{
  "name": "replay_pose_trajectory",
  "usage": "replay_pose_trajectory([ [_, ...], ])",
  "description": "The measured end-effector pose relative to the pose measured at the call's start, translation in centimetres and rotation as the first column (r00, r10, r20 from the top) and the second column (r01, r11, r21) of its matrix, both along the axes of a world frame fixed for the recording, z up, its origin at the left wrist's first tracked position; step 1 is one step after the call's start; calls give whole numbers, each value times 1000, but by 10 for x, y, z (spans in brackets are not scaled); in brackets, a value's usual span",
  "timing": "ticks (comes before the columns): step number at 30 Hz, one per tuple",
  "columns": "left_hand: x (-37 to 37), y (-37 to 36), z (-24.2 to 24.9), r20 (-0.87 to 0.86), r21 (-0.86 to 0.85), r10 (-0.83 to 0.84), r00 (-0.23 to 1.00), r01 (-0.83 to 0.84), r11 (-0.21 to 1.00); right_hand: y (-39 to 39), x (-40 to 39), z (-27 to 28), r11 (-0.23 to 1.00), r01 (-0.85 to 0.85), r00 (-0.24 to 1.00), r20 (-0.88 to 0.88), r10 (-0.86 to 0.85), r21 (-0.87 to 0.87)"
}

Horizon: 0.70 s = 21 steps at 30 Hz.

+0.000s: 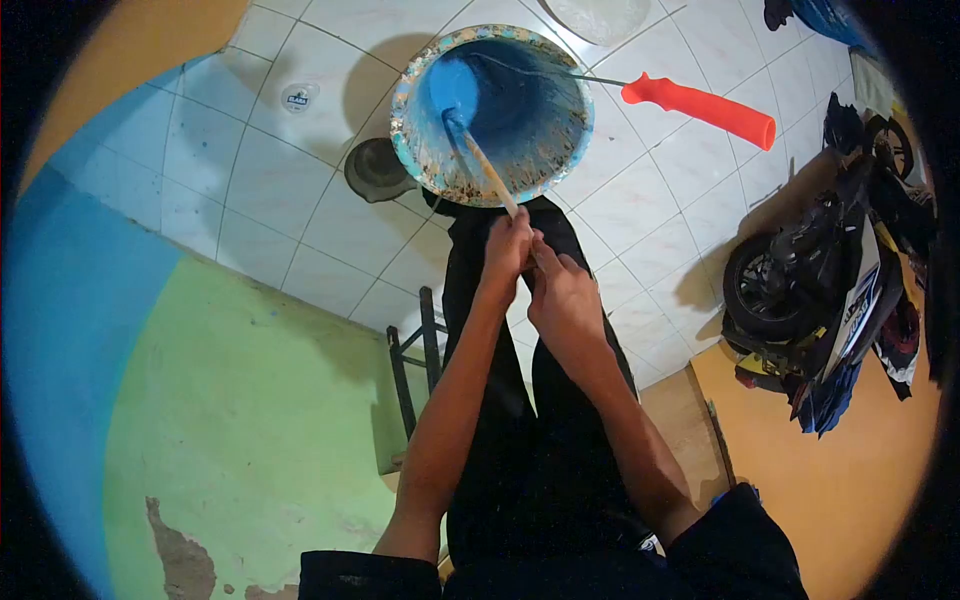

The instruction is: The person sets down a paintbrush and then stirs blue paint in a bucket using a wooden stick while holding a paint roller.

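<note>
A wooden stick (pixel 488 170) slants down into a paint-spattered bucket (pixel 580 120), its lower end in the blue paint (pixel 453 85). My left hand (pixel 508 245) is closed around the stick's upper end. Just to its right, my right hand (pixel 562 295) is closed too, its fingers against the same end of the stick. A paint tool with a red handle (pixel 700 108) rests across the bucket's right rim, its metal rod reaching inside; its head is hard to make out.
Left of the bucket sits a dark scoop-like pot (pixel 376 170). A round lid (pixel 299 97) lies on the tiled floor (pixel 330 50). A dark stool or ladder frame (pixel 405 370) stands by the green wall (pixel 240 420). A motorcycle (pixel 810 270) is at the right.
</note>
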<state>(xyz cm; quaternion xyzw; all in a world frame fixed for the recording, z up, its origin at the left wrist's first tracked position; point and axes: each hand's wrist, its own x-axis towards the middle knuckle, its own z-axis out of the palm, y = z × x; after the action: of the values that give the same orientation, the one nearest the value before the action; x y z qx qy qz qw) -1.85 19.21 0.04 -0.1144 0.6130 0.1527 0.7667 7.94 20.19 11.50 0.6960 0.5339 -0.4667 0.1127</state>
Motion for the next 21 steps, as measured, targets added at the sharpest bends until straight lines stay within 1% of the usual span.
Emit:
replay_pose_trajectory([
  [1,-4,-3,-4,3,-7,-3,1000,3,1000,-2,3,-2,1000,3,1000,3,-3,-7],
  [2,-7,-5,-10,-462,231,-146,875,277,933,-4,7,-4,1000,-16,1000,19,16,-3],
  [3,-12,1,-13,-834,292,-103,542,593,750,-5,11,-7,999,-36,999,35,36,1],
  [4,-25,14,-19,-884,257,-89,458,637,726,-7,15,-12,999,-33,999,37,34,-4],
  [5,-43,32,-28,-926,217,-70,370,678,702,-8,19,-18,998,-26,999,27,24,57],
  [6,-58,49,-42,-949,236,-1,314,715,658,-10,23,-22,993,-16,1000,16,14,119],
  [7,-70,68,-56,-963,248,71,260,752,610,-12,28,-24,993,-12,1000,16,11,114],
  [9,-89,105,-74,-981,190,120,151,862,470,-17,34,-28,995,-28,999,-30,31,100],
  [10,-100,119,-87,-982,188,115,151,862,471,-21,35,-31,995,-27,999,-30,30,96],
  [12,-111,140,-104,-963,256,128,236,950,178,-28,39,-35,991,-35,997,-60,43,131],
  [13,-109,142,-109,-962,260,126,241,950,175,-30,40,-37,991,-32,998,-56,40,130],
  [15,-108,144,-116,-834,521,-26,551,801,294,-32,40,-39,991,20,996,-90,-8,133],
  [16,-106,144,-117,-834,520,-32,552,803,293,-31,41,-41,991,24,996,-89,-13,129],
  [18,-103,140,-117,-898,431,33,438,865,255,-31,43,-40,984,123,986,-126,-107,131],
  [19,-103,139,-117,-899,430,30,437,867,253,-31,43,-38,984,127,986,-127,-110,128],
  [21,-103,139,-117,-924,379,51,379,892,248,-28,44,-38,972,215,968,-150,-200,93],
])
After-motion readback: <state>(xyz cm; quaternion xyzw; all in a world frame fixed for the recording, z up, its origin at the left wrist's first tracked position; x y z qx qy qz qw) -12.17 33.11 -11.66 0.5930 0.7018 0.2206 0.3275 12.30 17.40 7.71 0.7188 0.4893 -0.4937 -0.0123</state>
